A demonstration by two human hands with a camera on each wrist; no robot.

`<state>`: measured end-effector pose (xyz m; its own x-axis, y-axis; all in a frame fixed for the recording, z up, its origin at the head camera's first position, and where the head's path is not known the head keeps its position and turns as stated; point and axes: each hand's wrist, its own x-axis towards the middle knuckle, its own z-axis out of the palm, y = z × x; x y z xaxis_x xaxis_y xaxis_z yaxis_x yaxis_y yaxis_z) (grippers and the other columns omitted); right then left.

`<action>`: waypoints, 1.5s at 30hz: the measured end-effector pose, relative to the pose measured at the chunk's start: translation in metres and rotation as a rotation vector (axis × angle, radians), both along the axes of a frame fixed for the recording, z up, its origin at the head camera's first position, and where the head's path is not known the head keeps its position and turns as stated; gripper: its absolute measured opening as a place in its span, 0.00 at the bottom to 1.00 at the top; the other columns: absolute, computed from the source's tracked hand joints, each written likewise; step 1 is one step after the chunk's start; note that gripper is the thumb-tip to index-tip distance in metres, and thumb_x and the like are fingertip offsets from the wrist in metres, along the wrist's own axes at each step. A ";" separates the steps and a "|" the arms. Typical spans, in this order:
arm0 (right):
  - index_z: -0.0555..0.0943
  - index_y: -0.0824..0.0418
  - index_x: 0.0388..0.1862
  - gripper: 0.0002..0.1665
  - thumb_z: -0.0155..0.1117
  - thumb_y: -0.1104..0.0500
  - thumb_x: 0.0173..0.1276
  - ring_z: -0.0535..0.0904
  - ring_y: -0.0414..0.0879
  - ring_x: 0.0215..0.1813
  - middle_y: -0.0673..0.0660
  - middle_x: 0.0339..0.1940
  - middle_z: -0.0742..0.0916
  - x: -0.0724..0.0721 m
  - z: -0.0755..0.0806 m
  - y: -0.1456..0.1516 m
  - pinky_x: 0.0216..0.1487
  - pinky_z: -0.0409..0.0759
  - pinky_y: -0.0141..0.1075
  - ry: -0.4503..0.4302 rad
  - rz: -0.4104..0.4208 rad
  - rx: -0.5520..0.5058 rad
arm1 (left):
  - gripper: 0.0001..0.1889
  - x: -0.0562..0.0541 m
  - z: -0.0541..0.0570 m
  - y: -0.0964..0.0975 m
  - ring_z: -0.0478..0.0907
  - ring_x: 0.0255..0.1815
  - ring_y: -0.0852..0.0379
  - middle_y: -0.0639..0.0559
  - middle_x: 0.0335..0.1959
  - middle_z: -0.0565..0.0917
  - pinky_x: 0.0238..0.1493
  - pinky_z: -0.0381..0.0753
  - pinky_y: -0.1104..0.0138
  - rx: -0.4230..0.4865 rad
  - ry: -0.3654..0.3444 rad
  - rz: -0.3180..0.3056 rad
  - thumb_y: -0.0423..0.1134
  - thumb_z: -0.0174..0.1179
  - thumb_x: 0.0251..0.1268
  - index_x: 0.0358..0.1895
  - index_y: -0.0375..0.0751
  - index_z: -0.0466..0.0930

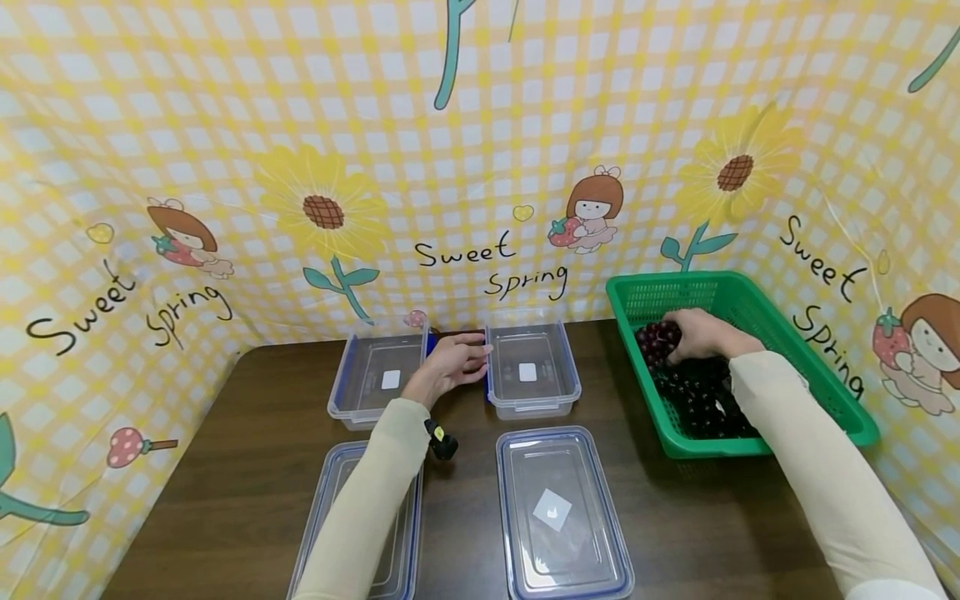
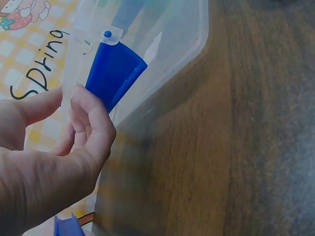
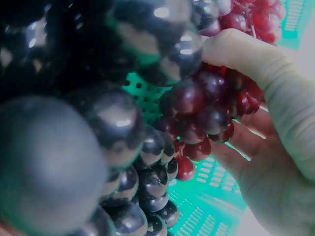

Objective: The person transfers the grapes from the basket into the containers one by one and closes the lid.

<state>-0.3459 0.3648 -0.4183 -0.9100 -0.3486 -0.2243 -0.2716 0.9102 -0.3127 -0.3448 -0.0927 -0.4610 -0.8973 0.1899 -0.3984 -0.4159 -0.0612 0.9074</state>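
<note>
My right hand (image 1: 705,335) reaches into the green basket (image 1: 723,448) and holds a bunch of dark red grapes (image 3: 197,110) between thumb and fingers. Around it in the basket lie black grapes (image 1: 693,398), large and close in the right wrist view. Further left, my left hand (image 1: 452,367) has its fingertips at the left side of a clear plastic container (image 1: 534,408). In the left wrist view, those fingers bend loosely beside the blue latch (image 2: 115,73) hanging from that container's wall, the thumb standing apart from them.
A second clear container (image 1: 367,408) stands left of my left hand. Two clear lids with blue seals lie nearer me: one lid (image 1: 566,550) at centre, another lid (image 1: 397,533) partly under my left forearm. A yellow checked cloth (image 1: 480,167) walls the brown table (image 1: 247,467).
</note>
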 end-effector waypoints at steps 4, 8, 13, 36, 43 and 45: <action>0.67 0.76 0.75 0.49 0.80 0.55 0.64 0.74 0.75 0.68 0.80 0.72 0.74 0.000 0.001 0.002 0.58 0.82 0.63 0.026 -0.022 -0.047 | 0.26 -0.001 0.000 -0.001 0.81 0.35 0.60 0.50 0.48 0.83 0.41 0.87 0.68 0.008 -0.002 -0.005 0.32 0.63 0.76 0.74 0.43 0.74; 0.72 0.75 0.71 0.44 0.79 0.56 0.64 0.78 0.73 0.64 0.79 0.68 0.78 0.002 0.001 0.005 0.55 0.83 0.61 0.047 -0.037 -0.076 | 0.26 -0.001 0.000 -0.001 0.81 0.34 0.60 0.51 0.46 0.83 0.41 0.87 0.68 0.015 0.000 -0.006 0.31 0.63 0.76 0.74 0.42 0.73; 0.73 0.75 0.71 0.40 0.77 0.58 0.66 0.79 0.72 0.64 0.78 0.68 0.78 0.004 0.001 0.007 0.56 0.83 0.61 0.048 -0.067 -0.127 | 0.24 0.000 -0.001 -0.001 0.81 0.34 0.60 0.52 0.43 0.83 0.43 0.86 0.67 0.029 -0.007 -0.003 0.31 0.63 0.76 0.72 0.41 0.75; 0.57 0.75 0.82 0.60 0.75 0.41 0.69 0.80 0.70 0.57 0.79 0.78 0.68 0.023 0.021 0.016 0.61 0.82 0.60 -0.012 -0.229 -0.358 | 0.26 0.002 -0.004 -0.002 0.81 0.35 0.59 0.47 0.52 0.82 0.40 0.87 0.68 0.042 -0.004 -0.013 0.32 0.62 0.76 0.75 0.42 0.72; 0.57 0.74 0.83 0.57 0.73 0.43 0.71 0.82 0.60 0.38 0.78 0.81 0.65 0.025 0.028 0.008 0.56 0.83 0.50 0.028 -0.267 -0.394 | 0.28 0.001 -0.003 -0.002 0.81 0.35 0.60 0.48 0.50 0.82 0.40 0.87 0.68 0.050 -0.003 -0.013 0.31 0.62 0.76 0.76 0.40 0.71; 0.59 0.73 0.82 0.57 0.74 0.42 0.70 0.82 0.66 0.58 0.77 0.80 0.66 0.026 0.029 0.006 0.64 0.82 0.57 0.039 -0.281 -0.411 | 0.28 0.001 -0.003 -0.001 0.81 0.34 0.60 0.49 0.49 0.82 0.40 0.87 0.68 0.049 0.001 -0.013 0.31 0.62 0.76 0.76 0.40 0.71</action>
